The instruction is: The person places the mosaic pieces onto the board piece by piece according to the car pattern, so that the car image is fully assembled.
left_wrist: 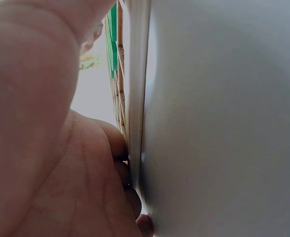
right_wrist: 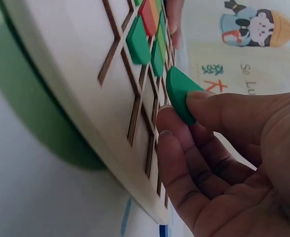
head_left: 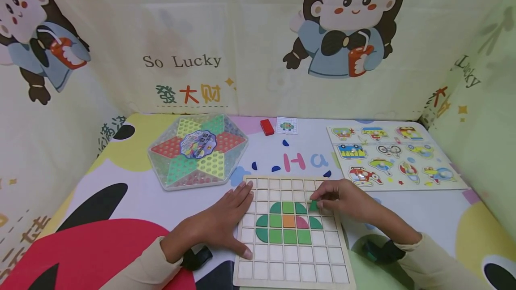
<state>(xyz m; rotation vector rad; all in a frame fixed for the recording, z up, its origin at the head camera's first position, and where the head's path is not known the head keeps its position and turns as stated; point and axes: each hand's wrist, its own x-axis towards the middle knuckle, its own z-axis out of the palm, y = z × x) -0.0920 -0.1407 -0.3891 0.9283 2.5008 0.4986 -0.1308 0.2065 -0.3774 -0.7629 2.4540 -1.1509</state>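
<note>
A wooden grid board [head_left: 294, 284] lies flat, with light green squares [head_left: 290, 236], dark green quarter-round pieces [head_left: 262, 235], an orange square [head_left: 288, 221] and a pink quarter-round piece [head_left: 301, 222] in its cells. My right hand [head_left: 342, 198] pinches a dark green curved-edge piece [right_wrist: 178, 94] between thumb and fingertips, over the board's upper right cells. At the board's left edge rests my left hand [head_left: 221, 220], fingers stretched out along the rim and thumb on the lower left side. In the left wrist view, its fingers reach the board's side edge [left_wrist: 139, 74].
Several dark blue pieces [head_left: 276, 168] lie behind the board. Farther back are a red block [head_left: 267, 127] and a small pattern card [head_left: 287, 125]. A hexagonal Chinese checkers box [head_left: 199, 151] stands back left, a vehicle puzzle board [head_left: 393, 158] back right.
</note>
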